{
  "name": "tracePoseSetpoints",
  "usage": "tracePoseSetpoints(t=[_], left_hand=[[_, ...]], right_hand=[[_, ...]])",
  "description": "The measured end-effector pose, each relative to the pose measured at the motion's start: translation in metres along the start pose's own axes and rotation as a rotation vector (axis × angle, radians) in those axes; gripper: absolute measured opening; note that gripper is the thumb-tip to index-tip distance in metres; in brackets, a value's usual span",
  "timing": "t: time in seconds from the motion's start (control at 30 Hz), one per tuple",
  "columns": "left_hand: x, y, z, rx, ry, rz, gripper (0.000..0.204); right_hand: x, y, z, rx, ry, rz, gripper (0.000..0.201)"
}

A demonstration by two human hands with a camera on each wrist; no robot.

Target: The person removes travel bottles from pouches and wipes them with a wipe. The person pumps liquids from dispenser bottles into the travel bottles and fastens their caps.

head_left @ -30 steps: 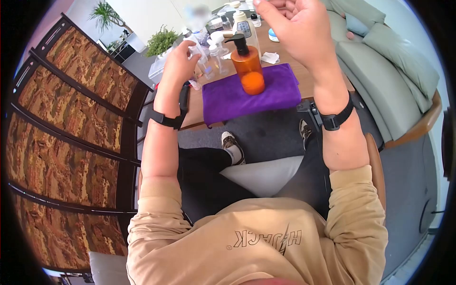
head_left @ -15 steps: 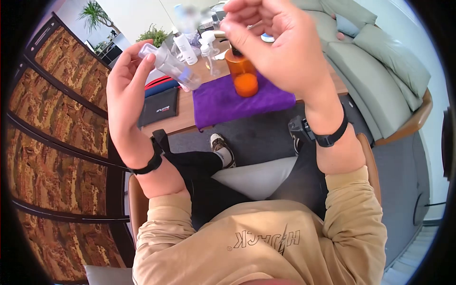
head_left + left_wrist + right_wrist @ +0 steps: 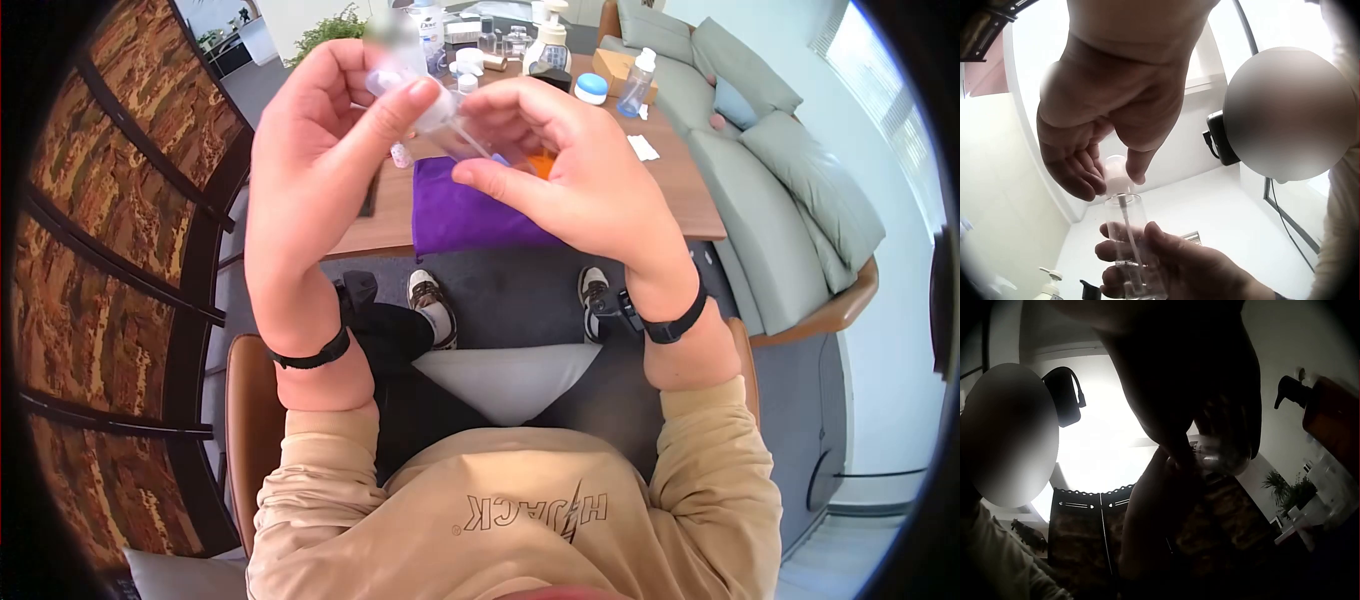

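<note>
A clear spray bottle [image 3: 462, 135] with a dip tube inside is held tilted between both hands above the table. The left hand [image 3: 320, 150] pinches its capped top between thumb and fingers. Around the clear body curl the fingers and thumb of the right hand [image 3: 570, 160]; the left wrist view shows this grip on the bottle [image 3: 1132, 244] from below. Behind the right hand, the orange pump bottle [image 3: 542, 163] is mostly hidden. Under it lies a purple cloth [image 3: 455, 215]. In the dark right wrist view, the pump bottle [image 3: 1335, 419] stands at the right.
On the wooden table [image 3: 690, 190] stand a blue-lidded jar [image 3: 591, 88], a small blue spray bottle [image 3: 636, 84], a cardboard box [image 3: 612, 68] and several bottles at the back. A white tissue [image 3: 643, 148] lies at the right. A grey sofa [image 3: 770, 220] is beyond the table's right side.
The left hand has brought the clear bottle from the left side to the middle. The right hand has lowered and now grips the bottle's body. The head view has shifted.
</note>
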State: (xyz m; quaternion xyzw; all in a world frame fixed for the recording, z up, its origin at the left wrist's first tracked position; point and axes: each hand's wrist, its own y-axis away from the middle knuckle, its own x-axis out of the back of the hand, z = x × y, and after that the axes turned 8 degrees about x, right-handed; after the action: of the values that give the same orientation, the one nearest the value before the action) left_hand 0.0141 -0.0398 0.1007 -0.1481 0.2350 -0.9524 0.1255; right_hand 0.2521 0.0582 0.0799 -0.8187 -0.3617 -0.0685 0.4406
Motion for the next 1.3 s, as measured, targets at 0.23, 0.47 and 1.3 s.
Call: tracePoseSetpoints(t=[0.23,0.47,1.3], left_hand=[[-0.007,-0.003,-0.001,-0.291,0.104,-0.085,0.054],[0.002,0.003,0.001,-0.025,-0.151,0.003,0.035],[0.000,0.005,0.003,0.013,-0.287,0.294,0.056]], right_hand=[[0.002,0.002,0.001,-0.036,-0.020,0.072,0.047],[0.008,0.002,-0.005,0.012,0.117,0.017,0.047],[0.029,0.003,-0.004,0.009,0.148,0.034,0.045]])
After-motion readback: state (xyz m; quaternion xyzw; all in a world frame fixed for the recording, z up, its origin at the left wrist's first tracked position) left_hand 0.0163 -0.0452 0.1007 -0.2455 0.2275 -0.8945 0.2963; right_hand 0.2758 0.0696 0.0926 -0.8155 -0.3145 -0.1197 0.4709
